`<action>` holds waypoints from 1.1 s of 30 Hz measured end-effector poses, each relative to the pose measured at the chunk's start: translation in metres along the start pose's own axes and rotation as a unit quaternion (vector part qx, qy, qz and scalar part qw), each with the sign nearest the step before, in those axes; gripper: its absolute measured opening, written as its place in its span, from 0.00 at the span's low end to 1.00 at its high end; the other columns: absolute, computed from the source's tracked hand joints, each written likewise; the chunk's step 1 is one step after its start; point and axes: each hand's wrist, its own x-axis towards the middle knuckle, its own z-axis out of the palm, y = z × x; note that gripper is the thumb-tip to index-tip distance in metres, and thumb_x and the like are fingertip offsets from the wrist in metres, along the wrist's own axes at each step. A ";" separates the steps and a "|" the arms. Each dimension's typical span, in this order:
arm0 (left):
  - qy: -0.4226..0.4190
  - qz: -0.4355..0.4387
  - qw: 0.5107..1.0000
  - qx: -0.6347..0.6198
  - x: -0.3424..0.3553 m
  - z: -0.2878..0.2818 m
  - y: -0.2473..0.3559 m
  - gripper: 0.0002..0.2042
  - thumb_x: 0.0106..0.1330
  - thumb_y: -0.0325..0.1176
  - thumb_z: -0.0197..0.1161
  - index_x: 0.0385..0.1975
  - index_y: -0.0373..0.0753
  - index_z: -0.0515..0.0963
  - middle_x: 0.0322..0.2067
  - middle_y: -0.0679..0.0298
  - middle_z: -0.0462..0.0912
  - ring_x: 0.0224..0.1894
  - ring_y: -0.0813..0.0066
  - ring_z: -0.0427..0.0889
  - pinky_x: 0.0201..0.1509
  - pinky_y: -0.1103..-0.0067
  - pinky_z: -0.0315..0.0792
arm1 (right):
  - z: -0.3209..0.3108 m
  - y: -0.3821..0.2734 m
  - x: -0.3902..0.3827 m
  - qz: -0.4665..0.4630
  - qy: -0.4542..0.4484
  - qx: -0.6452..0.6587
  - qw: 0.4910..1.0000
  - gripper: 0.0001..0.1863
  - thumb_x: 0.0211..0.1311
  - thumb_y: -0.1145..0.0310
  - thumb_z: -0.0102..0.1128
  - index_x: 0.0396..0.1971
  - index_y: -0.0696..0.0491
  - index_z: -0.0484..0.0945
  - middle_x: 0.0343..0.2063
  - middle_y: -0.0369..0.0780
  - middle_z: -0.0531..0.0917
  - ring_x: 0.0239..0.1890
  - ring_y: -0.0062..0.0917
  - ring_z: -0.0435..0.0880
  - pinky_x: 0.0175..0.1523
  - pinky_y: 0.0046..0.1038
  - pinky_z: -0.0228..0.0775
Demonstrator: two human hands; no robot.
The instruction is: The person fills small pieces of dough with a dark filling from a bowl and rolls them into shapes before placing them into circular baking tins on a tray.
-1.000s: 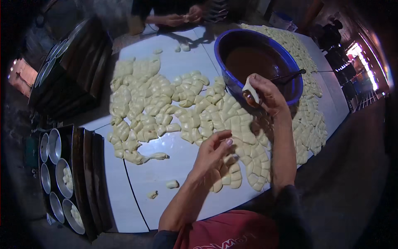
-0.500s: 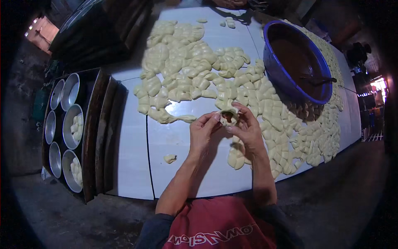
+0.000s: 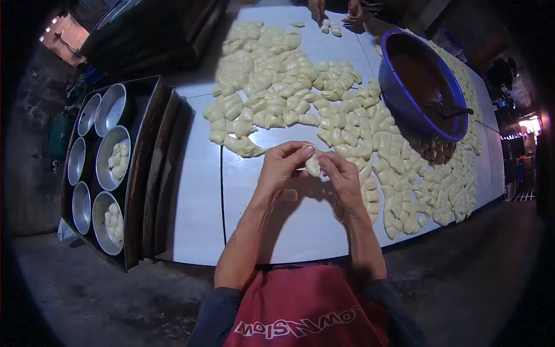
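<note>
Over the near part of the white table, my left hand (image 3: 284, 165) and my right hand (image 3: 342, 176) pinch a small pale dough piece (image 3: 313, 168) between them. Its edges are pressed together at the top, and no filling shows. A flat scrap of dough (image 3: 288, 195) lies on the table below my left hand. Just beyond my hands spreads a wide sheet of cut dough pieces (image 3: 277, 110), many of them touching. A stretched tail of that dough reaches close to my left fingers.
A blue basin (image 3: 386, 87) of brown filling, with a dark-handled utensil (image 3: 450, 112) in it, stands right. On the left, a dark tray (image 3: 141, 173) holds several round metal tins (image 3: 81, 209), two with dough balls. Another person's hands (image 3: 318, 8) handle dough at the far edge.
The dough was an open cup showing brown filling; now it is closed up and pinched. My view has shifted slightly, and the other person's hands show more at the far edge.
</note>
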 end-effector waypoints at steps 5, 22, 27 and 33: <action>-0.011 -0.005 1.000 0.018 -0.011 -0.008 0.003 0.15 0.66 0.40 0.69 0.47 0.38 0.83 0.37 0.66 0.86 0.36 0.80 0.83 0.38 0.81 0.79 | -0.007 0.021 0.001 -0.094 -0.077 -0.093 0.988 0.19 0.64 0.72 0.64 0.55 0.54 0.80 0.47 0.37 0.79 0.45 0.19 0.77 0.48 0.21 0.67; 0.014 0.106 0.994 0.034 -0.026 -0.023 -0.029 0.14 0.69 0.34 0.66 0.46 0.30 0.81 0.31 0.62 0.85 0.24 0.85 0.79 0.23 0.87 0.70 | 0.025 0.042 0.011 -0.228 0.072 -0.201 0.950 0.11 0.62 0.71 0.67 0.41 0.58 0.79 0.37 0.41 0.82 0.34 0.25 0.81 0.41 0.25 0.74; 0.018 0.014 0.998 0.056 -0.038 -0.033 -0.029 0.19 0.76 0.42 0.54 0.51 0.30 0.79 0.33 0.57 0.86 0.30 0.77 0.84 0.34 0.81 0.77 | 0.020 0.028 -0.015 -0.241 -0.074 -0.297 0.921 0.12 0.62 0.72 0.64 0.45 0.58 0.80 0.42 0.43 0.82 0.41 0.33 0.83 0.45 0.30 0.76; 0.233 0.096 0.911 0.327 -0.049 -0.079 -0.020 0.20 0.72 0.40 0.59 0.58 0.36 0.76 0.38 0.52 0.86 0.30 0.66 0.85 0.38 0.73 0.77 | 0.008 0.045 0.004 -0.178 -0.083 -0.434 0.879 0.17 0.59 0.65 0.67 0.46 0.56 0.80 0.42 0.45 0.82 0.41 0.40 0.81 0.46 0.38 0.74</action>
